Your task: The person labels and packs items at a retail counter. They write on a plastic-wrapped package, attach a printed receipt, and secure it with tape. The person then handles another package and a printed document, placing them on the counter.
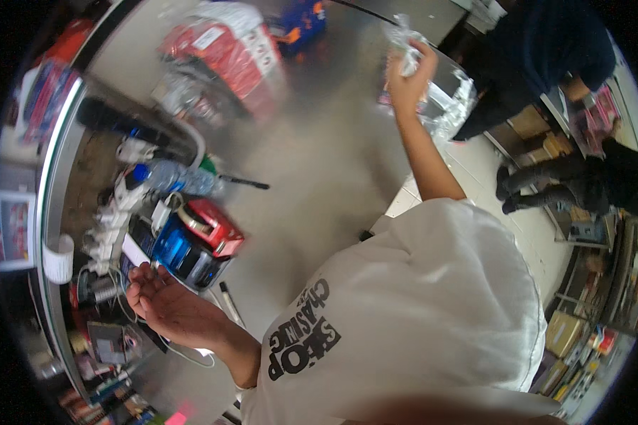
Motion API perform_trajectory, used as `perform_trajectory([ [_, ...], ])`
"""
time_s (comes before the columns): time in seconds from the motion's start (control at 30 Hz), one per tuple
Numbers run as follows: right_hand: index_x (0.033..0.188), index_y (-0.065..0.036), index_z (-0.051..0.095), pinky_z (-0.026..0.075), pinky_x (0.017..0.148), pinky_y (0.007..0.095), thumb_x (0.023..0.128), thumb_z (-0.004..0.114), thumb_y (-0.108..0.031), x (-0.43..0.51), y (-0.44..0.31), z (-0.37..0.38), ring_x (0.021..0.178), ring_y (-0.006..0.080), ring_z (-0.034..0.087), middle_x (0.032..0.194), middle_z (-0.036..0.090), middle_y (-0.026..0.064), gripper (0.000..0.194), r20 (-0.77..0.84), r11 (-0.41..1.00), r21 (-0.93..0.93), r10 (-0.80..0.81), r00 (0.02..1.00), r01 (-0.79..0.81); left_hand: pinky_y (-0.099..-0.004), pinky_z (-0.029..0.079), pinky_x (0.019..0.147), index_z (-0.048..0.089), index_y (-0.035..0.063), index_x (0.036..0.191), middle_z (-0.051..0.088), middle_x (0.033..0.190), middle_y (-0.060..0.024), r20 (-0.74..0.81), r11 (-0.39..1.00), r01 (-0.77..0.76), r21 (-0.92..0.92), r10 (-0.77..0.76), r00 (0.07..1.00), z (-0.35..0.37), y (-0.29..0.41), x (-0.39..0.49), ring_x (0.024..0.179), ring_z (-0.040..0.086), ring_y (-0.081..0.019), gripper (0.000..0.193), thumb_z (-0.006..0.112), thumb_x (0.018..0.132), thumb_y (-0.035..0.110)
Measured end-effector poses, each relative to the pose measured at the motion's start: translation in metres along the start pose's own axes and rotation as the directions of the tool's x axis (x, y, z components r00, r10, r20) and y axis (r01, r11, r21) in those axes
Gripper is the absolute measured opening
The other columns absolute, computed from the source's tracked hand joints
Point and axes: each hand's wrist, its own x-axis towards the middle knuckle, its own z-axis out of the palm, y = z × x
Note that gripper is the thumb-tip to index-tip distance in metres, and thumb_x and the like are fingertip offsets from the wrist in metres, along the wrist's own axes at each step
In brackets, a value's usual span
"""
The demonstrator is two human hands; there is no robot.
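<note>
My left hand (178, 313) is palm up at the lower left, its fingers loosely curled with nothing in them, beside a blue box (173, 247) and a white charger block. Up at the right, my right hand (413, 77) grips crumpled clear plastic (402, 34). More clear plastic wrap (460, 103) hangs below and to the right of that hand, around something dark and white that is blurred. A pink patterned pack edge (385, 95) shows just left of the hand.
Before me is a grey counter (308, 159). Red plastic-wrapped packs (228, 58), a water bottle (178, 175), a red box (218, 226), a pen (231, 303) and several white plugs (103, 239) lie on its left side. Two people (531, 53) stand at the right near shelves (569, 319).
</note>
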Motion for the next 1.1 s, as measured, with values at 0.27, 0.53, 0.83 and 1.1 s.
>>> perform_trajectory([
  [0.27, 0.107, -0.01, 0.056, 0.045, 0.082, 0.0447, 0.073, 0.067, -0.034, -0.025, 0.226, -0.101, 0.101, 0.0352, 0.055, 0.109, 0.055, 0.0168, 0.044, 0.31, 0.524, -0.841, 0.674, 0.671, -0.137, -0.032, 0.037, 0.083, 0.047, 0.0066, 0.094, 0.05, 0.095, -0.01, 0.264, 0.969, 0.206, 0.133, -0.235, 0.935, 0.094, -0.045, -0.033, 0.091, 0.048, -0.0196, 0.01, 0.047, 0.087, 0.014],
  [0.53, 0.083, -0.002, 0.06, 0.045, 0.064, 0.0343, 0.074, 0.066, -0.034, -0.006, 0.235, -0.157, 0.075, 0.0228, 0.059, 0.079, 0.062, 0.011, 0.034, 0.515, 0.633, -0.762, 0.721, 0.464, -0.137, -0.0292, 0.037, 0.083, 0.052, 0.0034, 0.097, 0.054, 0.094, -0.0068, 0.528, 0.79, 0.45, 0.417, -0.614, 0.587, 0.127, -0.099, -0.076, 0.089, 0.05, -0.0153, 0.018, 0.047, 0.089, 0.019],
  [0.83, 0.105, -0.004, 0.05, 0.034, 0.061, 0.0208, 0.091, 0.052, -0.026, -0.038, 0.031, -0.17, 0.067, 0.006, 0.043, 0.08, 0.051, -0.0023, 0.026, 0.8, 0.373, 0.056, 0.539, 0.265, -0.926, -0.0324, 0.031, 0.1, 0.044, 0.0034, 0.123, 0.056, 0.111, -0.0091, 0.58, 0.613, 0.59, 0.525, -0.765, 0.279, 0.177, -0.166, -0.135, 0.11, 0.049, -0.0185, 0.04, 0.043, 0.095, 0.032],
  [1.1, 0.13, -0.002, 0.027, 0.038, 0.078, 0.0285, 0.088, 0.053, -0.04, -0.044, -0.016, -0.122, 0.095, 0.0146, 0.045, 0.112, 0.045, 0.0067, 0.061, 0.952, 0.485, 0.297, -0.08, 0.296, -0.823, -0.0303, 0.044, 0.088, 0.04, -0.0012, 0.124, 0.057, 0.115, -0.017, 0.629, 0.728, 0.673, 0.127, -0.584, 0.513, 0.199, -0.126, -0.068, 0.101, 0.057, -0.0205, 0.039, 0.037, 0.097, 0.026],
])
